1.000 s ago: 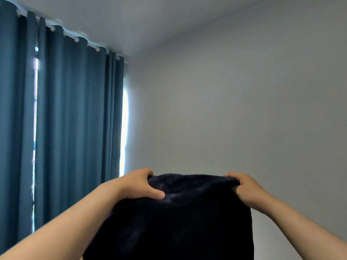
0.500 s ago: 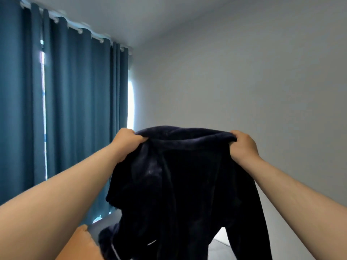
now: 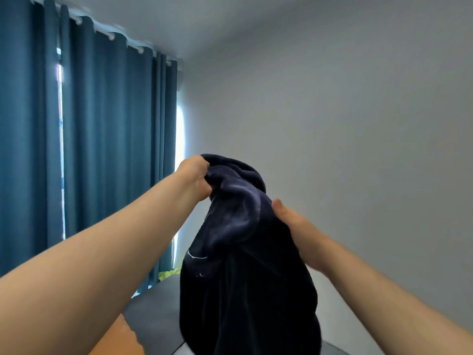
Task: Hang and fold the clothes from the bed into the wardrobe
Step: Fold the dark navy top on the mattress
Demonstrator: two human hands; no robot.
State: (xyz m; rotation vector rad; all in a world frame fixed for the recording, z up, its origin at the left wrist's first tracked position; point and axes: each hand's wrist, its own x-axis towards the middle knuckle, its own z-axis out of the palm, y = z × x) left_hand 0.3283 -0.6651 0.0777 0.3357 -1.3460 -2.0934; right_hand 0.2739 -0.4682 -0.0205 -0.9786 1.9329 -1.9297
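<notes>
A dark navy fleece garment [image 3: 245,272] hangs in the air in front of me, bunched at the top. My left hand [image 3: 194,178] grips its upper edge with curled fingers. My right hand [image 3: 294,226] holds the garment's right side lower down, thumb on the near face and the other fingers hidden behind the cloth. The garment's lower part drops out of view at the bottom. The wardrobe is not in view.
Teal curtains [image 3: 102,149] cover the window on the left. A plain grey wall [image 3: 358,149] fills the right. A dark grey bed surface [image 3: 156,311] lies below, with a yellow-green item [image 3: 169,272] at its far end and an orange-tan thing [image 3: 120,342] near me.
The garment was stretched wide between both hands; now the hands have come closer together, the right hand has dropped lower, and the cloth is bunched.
</notes>
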